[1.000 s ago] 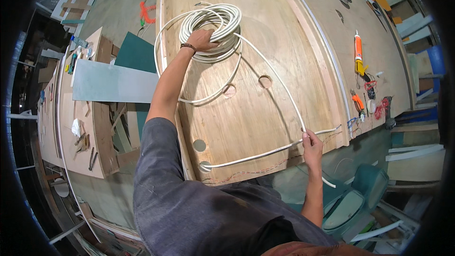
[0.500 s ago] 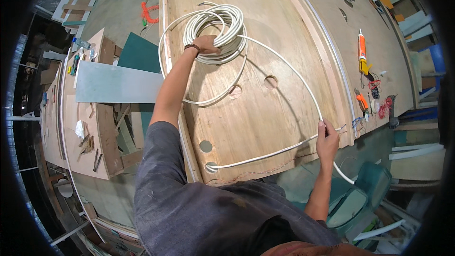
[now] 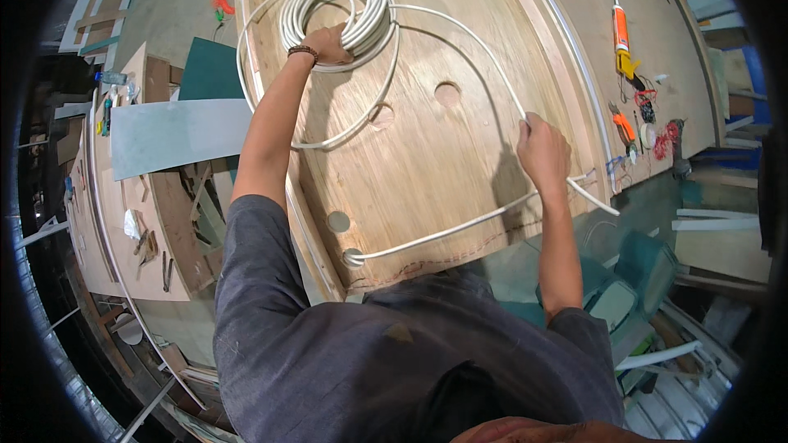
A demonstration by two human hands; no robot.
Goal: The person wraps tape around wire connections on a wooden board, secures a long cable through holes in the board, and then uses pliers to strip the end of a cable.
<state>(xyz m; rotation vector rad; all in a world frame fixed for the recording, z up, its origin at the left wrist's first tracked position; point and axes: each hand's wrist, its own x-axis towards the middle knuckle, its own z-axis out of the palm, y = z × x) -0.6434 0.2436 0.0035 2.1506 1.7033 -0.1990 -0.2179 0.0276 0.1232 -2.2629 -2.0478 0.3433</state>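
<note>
A thick coil of white cable lies on the far left of a plywood panel. My left hand grips the coil's near side, its fingers wrapped over the strands. From the coil a single length arcs right to my right hand, which is closed around it. Below that hand a cable end sticks out past the panel's right edge. Another white cable run crosses the near part of the panel and enters a round hole at the left.
On the right-hand board lie an orange caulking gun, orange-handled pliers and red wire. A green chair stands near right. At left a pale board juts from a wooden workbench. Round holes pierce the panel.
My right hand has moved up and slightly left along with the cable, and the trailing cable below it is now shorter. My left hand stays on the coil while the whole view has shifted.
</note>
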